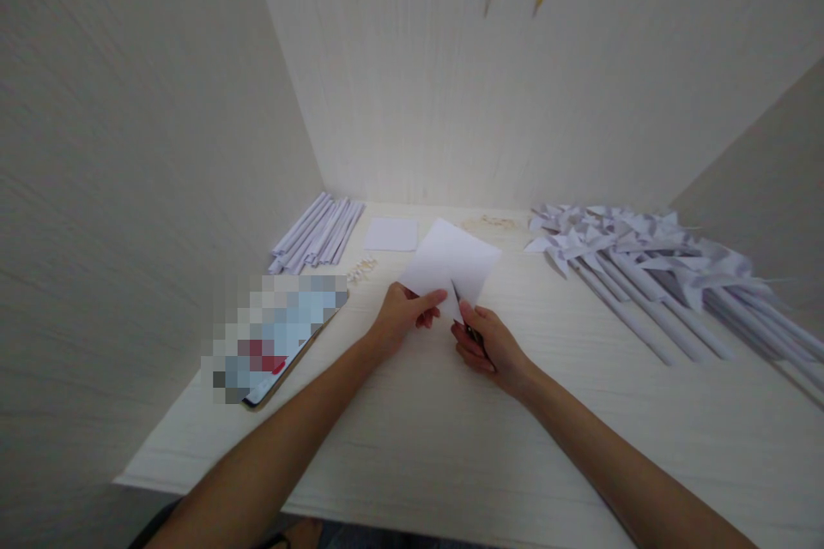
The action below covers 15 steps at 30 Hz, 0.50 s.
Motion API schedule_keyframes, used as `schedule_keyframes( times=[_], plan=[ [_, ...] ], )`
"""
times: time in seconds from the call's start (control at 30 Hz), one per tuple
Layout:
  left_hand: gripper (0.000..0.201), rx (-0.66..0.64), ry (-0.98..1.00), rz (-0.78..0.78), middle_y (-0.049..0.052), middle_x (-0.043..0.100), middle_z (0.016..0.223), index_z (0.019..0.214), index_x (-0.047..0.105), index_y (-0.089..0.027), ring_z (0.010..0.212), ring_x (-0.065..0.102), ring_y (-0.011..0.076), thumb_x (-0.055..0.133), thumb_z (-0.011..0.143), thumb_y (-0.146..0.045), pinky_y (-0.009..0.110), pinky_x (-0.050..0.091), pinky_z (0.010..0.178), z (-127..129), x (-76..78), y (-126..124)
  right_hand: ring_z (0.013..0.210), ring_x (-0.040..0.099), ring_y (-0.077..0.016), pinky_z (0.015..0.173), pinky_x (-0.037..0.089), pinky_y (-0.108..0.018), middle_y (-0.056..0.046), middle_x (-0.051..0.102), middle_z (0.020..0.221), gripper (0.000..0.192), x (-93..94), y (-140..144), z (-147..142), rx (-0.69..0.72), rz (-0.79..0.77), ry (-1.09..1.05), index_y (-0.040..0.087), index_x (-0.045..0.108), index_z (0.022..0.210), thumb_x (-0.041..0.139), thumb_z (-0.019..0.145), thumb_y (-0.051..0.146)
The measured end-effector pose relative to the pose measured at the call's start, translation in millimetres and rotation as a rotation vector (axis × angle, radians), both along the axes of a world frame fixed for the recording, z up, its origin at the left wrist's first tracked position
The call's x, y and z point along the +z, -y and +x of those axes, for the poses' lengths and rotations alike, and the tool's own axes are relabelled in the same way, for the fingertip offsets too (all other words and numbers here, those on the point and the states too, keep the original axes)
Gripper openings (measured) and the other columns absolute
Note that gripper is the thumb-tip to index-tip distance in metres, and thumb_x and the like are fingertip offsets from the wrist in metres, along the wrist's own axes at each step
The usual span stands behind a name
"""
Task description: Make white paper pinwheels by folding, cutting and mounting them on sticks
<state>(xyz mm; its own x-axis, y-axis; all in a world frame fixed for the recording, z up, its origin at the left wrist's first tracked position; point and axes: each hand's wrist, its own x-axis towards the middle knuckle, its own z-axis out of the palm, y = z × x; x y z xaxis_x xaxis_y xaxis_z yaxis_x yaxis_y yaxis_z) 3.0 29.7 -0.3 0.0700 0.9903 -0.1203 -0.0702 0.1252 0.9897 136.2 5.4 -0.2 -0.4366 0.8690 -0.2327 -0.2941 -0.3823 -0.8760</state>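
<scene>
A square sheet of white paper (451, 253) is held above the table, one corner pointing away from me. My left hand (410, 309) pinches its near left edge, thumb on top and fingers curled beneath. In my right hand (487, 341) is a pair of scissors (473, 331) with dark handles, fingers wrapped round them. A scissor blade lies over the lower part of the sheet, pointing up and left. Whether the blades are apart, or how far any cut runs, I cannot tell.
Rolled paper tubes (318, 232) lie at the back left, beside a white paper stack (391, 234) and small pale pieces (361, 269). A phone (296, 352), partly blurred, rests at left. Paper pinwheels (611, 240) on sticks are heaped at right. Walls (418, 86) enclose the table (399, 446).
</scene>
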Motion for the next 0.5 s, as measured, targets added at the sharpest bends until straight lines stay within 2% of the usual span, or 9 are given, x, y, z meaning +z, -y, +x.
schedule_keyframes(
  times=[0.13,0.23,0.33,0.5],
  plan=[
    [0.029,0.123,0.171,0.015,-0.006,0.049,0.045,0.062,0.051,-0.016,0.035,0.04,0.0043,0.066,0.055,-0.04,0.017,0.024,0.035,-10.5,2.8,-9.4,0.021,0.016,-0.0001,0.022,0.006,-0.015,0.012,0.027,0.029,0.045,-0.3,0.5,-0.8,0.008,0.01,0.025,0.018,0.035,0.048,0.057,0.064,0.054],
    [0.03,0.156,0.154,0.027,-0.007,0.046,0.046,0.058,0.049,-0.016,0.035,0.037,0.0027,0.067,0.053,-0.039,0.016,0.023,0.035,-20.1,4.5,-15.5,0.021,0.016,-0.0001,0.022,0.006,-0.015,0.012,0.027,0.029,0.045,-0.1,1.0,-0.8,0.015,0.011,0.039,0.018,0.034,0.048,0.057,0.065,0.053],
    [0.03,0.038,0.061,0.047,-0.007,0.043,0.042,0.051,0.047,-0.015,0.035,0.034,0.0018,0.07,0.051,-0.035,0.016,0.02,0.035,-29.7,4.8,-18.9,0.021,0.017,-0.0001,0.022,0.006,-0.015,0.012,0.026,0.029,0.046,-1.0,1.3,-0.4,0.007,0.014,0.027,0.018,0.034,0.046,0.057,0.065,0.053],
    [0.023,-0.311,-0.068,-0.026,-0.005,0.045,0.042,0.05,0.056,-0.011,0.036,0.031,0.001,0.069,0.051,-0.03,0.017,0.014,0.036,-42.5,5.8,-19.3,0.021,0.018,0.0003,0.023,0.008,-0.015,0.01,0.027,0.029,0.05,-2.7,1.1,1.4,0.039,0.023,-0.008,0.018,0.032,0.043,0.058,0.064,0.054]
  ],
)
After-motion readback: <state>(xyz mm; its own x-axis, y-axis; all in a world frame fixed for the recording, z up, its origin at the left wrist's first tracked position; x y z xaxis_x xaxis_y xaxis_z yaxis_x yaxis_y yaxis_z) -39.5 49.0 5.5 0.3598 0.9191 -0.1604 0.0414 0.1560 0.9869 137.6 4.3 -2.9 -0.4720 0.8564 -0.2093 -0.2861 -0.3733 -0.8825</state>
